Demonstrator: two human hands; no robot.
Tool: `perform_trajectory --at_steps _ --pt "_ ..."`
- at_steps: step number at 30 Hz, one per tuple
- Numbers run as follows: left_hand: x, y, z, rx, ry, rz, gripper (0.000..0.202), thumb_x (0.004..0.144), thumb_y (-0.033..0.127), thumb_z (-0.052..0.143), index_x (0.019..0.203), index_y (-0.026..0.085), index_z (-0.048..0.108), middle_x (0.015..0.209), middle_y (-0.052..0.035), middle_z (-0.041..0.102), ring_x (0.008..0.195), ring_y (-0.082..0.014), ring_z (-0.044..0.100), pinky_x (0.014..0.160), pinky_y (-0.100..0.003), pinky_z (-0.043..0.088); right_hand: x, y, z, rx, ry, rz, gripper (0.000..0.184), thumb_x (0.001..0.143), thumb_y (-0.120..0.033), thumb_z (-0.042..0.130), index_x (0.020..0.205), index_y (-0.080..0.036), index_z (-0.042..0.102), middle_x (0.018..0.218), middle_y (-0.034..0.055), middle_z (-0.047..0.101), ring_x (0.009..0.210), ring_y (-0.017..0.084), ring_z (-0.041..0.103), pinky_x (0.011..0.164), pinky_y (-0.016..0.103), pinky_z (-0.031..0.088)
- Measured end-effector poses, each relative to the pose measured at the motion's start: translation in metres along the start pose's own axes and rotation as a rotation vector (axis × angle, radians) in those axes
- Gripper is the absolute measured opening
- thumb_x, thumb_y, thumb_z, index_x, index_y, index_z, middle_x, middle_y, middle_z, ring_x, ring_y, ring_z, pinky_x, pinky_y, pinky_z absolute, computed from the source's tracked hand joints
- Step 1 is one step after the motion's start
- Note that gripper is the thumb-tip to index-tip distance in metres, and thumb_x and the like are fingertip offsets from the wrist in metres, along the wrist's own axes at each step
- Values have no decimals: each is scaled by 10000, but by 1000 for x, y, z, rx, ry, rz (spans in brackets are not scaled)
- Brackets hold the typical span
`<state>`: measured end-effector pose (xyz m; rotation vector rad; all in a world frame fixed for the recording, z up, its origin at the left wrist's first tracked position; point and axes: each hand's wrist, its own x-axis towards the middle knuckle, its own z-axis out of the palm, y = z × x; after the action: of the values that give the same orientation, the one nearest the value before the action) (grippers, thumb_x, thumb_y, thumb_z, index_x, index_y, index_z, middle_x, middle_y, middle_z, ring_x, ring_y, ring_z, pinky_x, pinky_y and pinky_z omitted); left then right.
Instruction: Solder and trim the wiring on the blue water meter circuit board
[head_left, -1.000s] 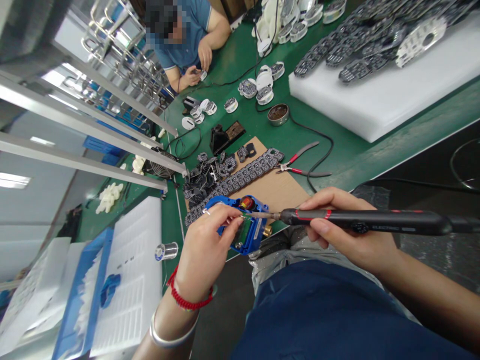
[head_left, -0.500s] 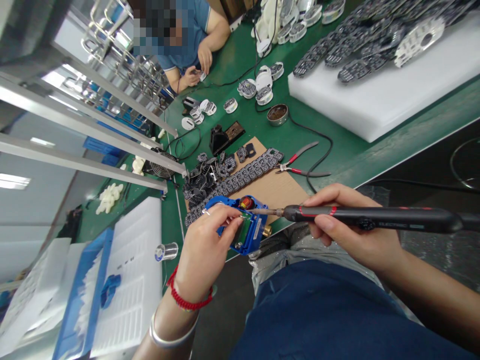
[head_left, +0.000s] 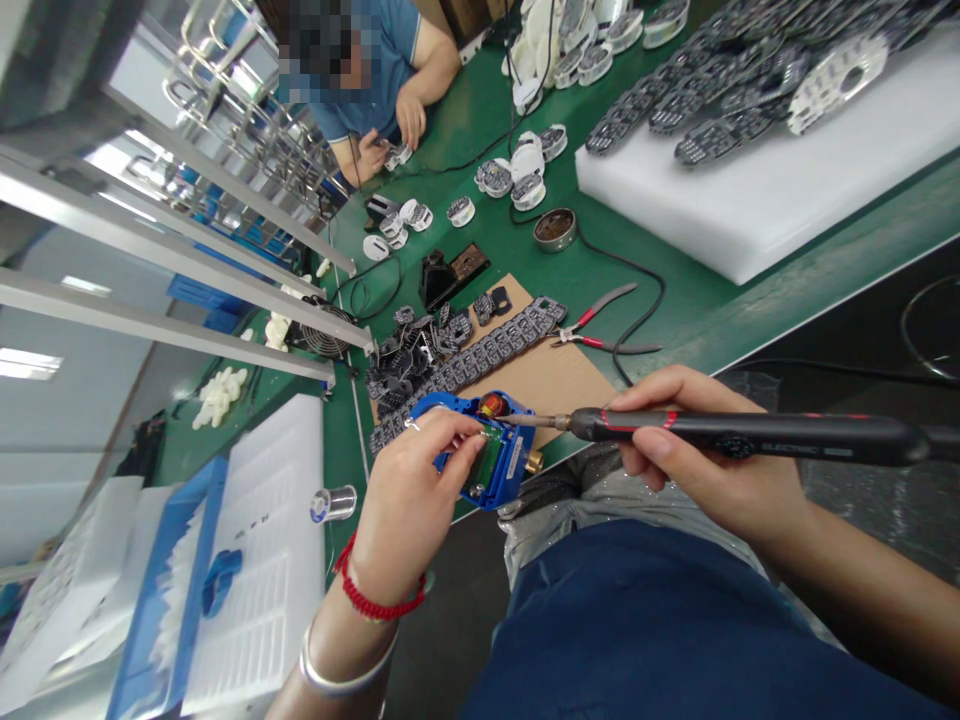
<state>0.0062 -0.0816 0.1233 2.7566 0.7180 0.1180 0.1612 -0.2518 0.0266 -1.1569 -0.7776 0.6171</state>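
lying near the centre of the frame, the blue housing (head_left: 508,484) sits partly under the left hand (head_left: 416,470), the nearer one (whether its drawn-in fingers pinch anything, i cannot tell), while the right hand (head_left: 712,488), farther right, grips the soldering iron (head_left: 802,436). the housing's box slants upper right to lower left; the iron runs nearly level, tip pointing left toward it.
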Motion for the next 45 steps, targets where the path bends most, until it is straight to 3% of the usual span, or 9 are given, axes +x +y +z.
perform_trajectory --at_steps 17,25,30,34,38,45 --pt "-1 0 0 -10 2 -10 63 868 189 572 857 213 629 871 15 656 804 -131 592 751 -275 448 0 1 1 22 2 2 123 897 -229 601 1014 -270 601 668 -34 630 497 93 553 419 182 452" --pt "-4 1 0 -74 6 -44 135 873 256 574 982 202 632 975 -19 642 848 -132 596 761 -270 491 -1 0 0 22 2 21 124 896 -230 605 1016 -257 600 670 -29 635 502 97 558 433 191 457" --pt "-7 -1 -5 -40 122 -54 170 911 272 511 1000 206 640 1014 -29 654 938 -149 592 831 -293 481 -2 0 -1 25 14 31 116 895 -251 610 1011 -253 606 646 -32 631 483 95 552 438 193 457" --pt "-6 -18 -6 9 197 -88 203 927 261 469 1032 200 631 1050 -43 646 964 -164 593 881 -336 475 -3 -1 -1 53 64 27 123 889 -276 616 1007 -244 604 632 -28 628 450 96 533 410 196 444" --pt "-2 -47 3 12 238 -23 240 935 232 433 1103 191 599 1148 -73 621 1107 -185 551 986 -402 431 -2 -4 -1 75 116 -2 132 880 -293 622 989 -219 622 601 -18 621 417 95 508 371 192 420" --pt "0 -82 24 -95 189 92 315 950 249 391 1202 172 564 1277 -101 576 1224 -184 488 1067 -437 374 3 -9 -5 111 207 -40 133 867 -275 626 968 -189 638 594 6 608 481 121 529 362 194 391"
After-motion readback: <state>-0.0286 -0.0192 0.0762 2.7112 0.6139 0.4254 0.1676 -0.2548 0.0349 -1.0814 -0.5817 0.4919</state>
